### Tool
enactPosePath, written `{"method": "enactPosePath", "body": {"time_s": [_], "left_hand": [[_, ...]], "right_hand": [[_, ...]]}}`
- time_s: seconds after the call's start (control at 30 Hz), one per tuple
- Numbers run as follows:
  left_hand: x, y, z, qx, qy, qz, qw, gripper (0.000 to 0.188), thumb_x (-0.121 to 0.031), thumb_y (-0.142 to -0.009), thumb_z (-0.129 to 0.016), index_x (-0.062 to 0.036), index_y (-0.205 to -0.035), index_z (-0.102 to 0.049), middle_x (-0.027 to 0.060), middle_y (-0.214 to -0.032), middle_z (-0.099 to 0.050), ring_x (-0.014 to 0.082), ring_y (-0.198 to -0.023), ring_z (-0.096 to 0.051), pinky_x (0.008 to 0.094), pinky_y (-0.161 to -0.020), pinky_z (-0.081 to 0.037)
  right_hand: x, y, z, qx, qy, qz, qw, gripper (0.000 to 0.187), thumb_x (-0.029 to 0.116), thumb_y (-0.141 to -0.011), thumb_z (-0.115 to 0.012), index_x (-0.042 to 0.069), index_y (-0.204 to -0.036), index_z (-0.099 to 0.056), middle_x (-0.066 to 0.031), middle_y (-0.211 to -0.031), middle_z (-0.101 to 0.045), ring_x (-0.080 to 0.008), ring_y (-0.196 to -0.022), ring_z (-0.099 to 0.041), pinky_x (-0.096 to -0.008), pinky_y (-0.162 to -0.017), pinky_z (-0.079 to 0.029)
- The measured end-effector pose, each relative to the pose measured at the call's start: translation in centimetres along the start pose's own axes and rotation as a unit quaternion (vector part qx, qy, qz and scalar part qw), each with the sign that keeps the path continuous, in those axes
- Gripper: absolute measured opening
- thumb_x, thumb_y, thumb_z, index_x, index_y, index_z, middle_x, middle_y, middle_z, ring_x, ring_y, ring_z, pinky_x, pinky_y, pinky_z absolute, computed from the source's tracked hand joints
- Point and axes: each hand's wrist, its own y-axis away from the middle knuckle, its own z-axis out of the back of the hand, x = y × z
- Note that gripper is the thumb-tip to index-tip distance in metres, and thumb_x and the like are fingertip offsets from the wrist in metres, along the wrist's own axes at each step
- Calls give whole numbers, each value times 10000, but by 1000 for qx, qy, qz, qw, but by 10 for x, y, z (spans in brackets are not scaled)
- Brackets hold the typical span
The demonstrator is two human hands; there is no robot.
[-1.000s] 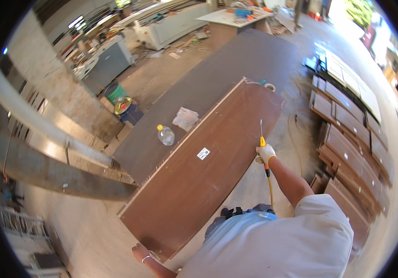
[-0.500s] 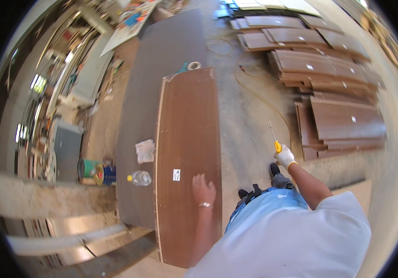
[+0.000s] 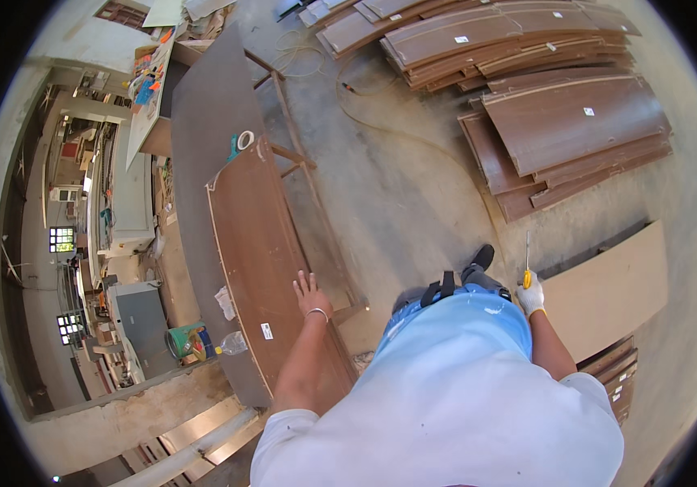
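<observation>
My bare left hand (image 3: 313, 295), with a band at its wrist, lies with fingers spread on the brown wooden panel (image 3: 249, 243), near the edge closest to me. A small white label (image 3: 266, 331) is stuck on the panel. Off to my right, my white-gloved right hand (image 3: 532, 298) is closed around a screwdriver (image 3: 527, 277) with a yellow handle. Its metal shaft points away from me. The panel rests on a dark table (image 3: 217, 89).
Beside the panel are a clear bottle (image 3: 235, 343), a crumpled cloth (image 3: 225, 304) and a tape roll (image 3: 245, 140). Stacked brown panels (image 3: 584, 122) lie on the floor at the right. A hose (image 3: 413, 136) crosses the floor. A pale board (image 3: 608, 296) is at my right.
My view has turned to the right. My left hand has spread its fingers and lies farther along the panel's near edge. The right hand still grips the screwdriver, now nearer my body.
</observation>
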Motion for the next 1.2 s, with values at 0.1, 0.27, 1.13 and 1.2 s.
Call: {"method": "enactPosePath", "body": {"time_s": [0.1,0.27,1.13,1.2], "left_hand": [[-19,-2,24,96,-28,36,994,508,-312,-925,-573,-97,-1381,-640,63,-1708,-174,393,-1569,81,582,-1228,86],[3,3,47,198,-128,-29,971,647,-316,-921,-577,-232,-1549,-448,-30,-1712,-157,318,-1581,77,580,-1224,108],[85,-167,100,255,-322,-257,875,791,-540,-962,-435,-81,-1593,-306,68,-1667,-281,299,-1576,-79,574,-1247,64],[84,-172,104,293,-335,-249,860,805,-583,-976,-405,-99,-1606,-280,63,-1687,-229,293,-1579,-63,563,-1247,72]], "right_hand": [[-32,-36,12,7,-4,-20,1000,494,120,-778,-648,135,-1271,-617,-160,-1020,-733,-339,-950,-716,-439,-833,-561],[-62,-75,36,-49,-242,-109,963,483,75,-817,-605,92,-1300,-616,-83,-832,-693,-173,-733,-703,-342,-645,-556],[56,-136,82,155,-135,-253,945,626,-20,-812,-553,35,-1434,-519,-146,-1061,-716,-138,-622,-625,-276,-538,-503],[63,-137,82,154,-89,-227,957,639,-20,-788,-569,34,-1423,-533,-146,-1075,-726,-135,-640,-631,-275,-550,-508]]}}
